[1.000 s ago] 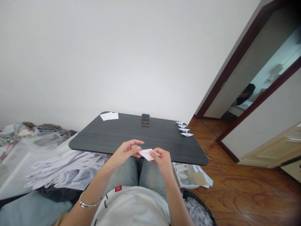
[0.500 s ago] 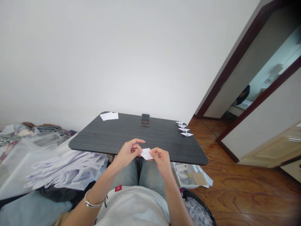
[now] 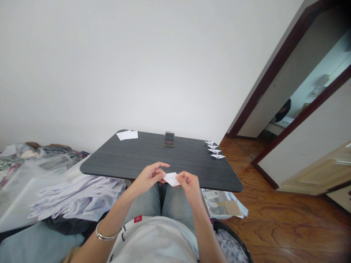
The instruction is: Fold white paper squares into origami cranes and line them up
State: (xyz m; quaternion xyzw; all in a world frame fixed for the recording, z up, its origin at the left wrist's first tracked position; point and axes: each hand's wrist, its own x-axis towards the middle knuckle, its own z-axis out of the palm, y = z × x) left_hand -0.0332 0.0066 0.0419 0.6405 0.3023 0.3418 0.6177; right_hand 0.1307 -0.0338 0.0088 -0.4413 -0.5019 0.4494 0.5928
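A small piece of folded white paper (image 3: pixel 171 178) is held between my two hands, just above the near edge of the dark table (image 3: pixel 148 153). My left hand (image 3: pixel 151 176) pinches its left corner between thumb and fingers, with the index finger stretched out above the paper. On the other side, my right hand (image 3: pixel 189 182) grips the right end with thumb and curled fingers. Part of the paper is hidden behind the fingertips. Several folded paper cranes (image 3: pixel 215 151) stand in a row along the table's right edge.
White paper sheets (image 3: pixel 127 135) lie at the back left corner. A phone (image 3: pixel 169 139) leans on a stand at the back middle. Below the table are a box of odds and ends (image 3: pixel 216 204), a bin of folded paper (image 3: pixel 231 244) and a pile of cloth (image 3: pixel 79 197).
Both hands and the folded paper have shifted very slightly to the right. The grip looks the same, and the things on the table have not moved.
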